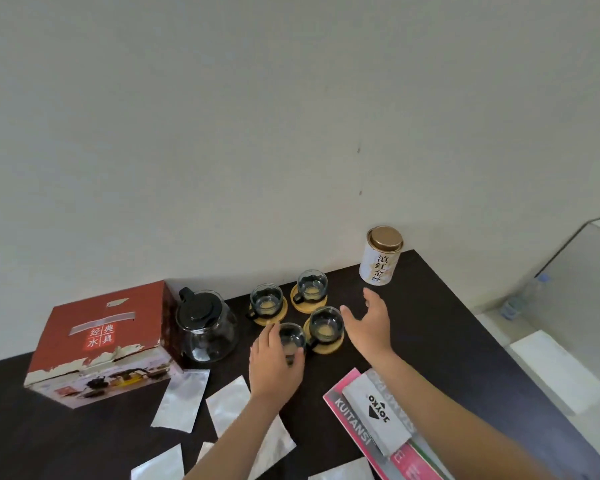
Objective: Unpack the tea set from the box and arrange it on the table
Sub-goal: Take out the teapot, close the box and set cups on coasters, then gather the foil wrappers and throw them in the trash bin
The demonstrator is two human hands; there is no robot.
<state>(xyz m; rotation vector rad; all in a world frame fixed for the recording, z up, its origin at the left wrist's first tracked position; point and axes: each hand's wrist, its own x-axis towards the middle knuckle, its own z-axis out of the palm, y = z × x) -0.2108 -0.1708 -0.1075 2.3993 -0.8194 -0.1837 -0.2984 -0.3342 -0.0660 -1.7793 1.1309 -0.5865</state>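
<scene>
A worn red tea-set box (101, 341) stands closed at the left of the dark table (447, 334). Beside it sits a glass teapot (207, 327) with a black lid. Three glass cups (266, 301) (312, 287) (326, 325) rest on round wooden coasters. My left hand (274, 362) grips a fourth glass cup (291, 337) at the front of the group; its coaster is mostly hidden. My right hand (369, 323) hovers open just right of the cups, fingers spread, holding nothing.
A white tea tin (380, 258) with a gold lid stands at the back near the wall. Several silver foil packets (182, 400) lie at the front left. A pink receipt book and a white box (378, 410) lie at the front right.
</scene>
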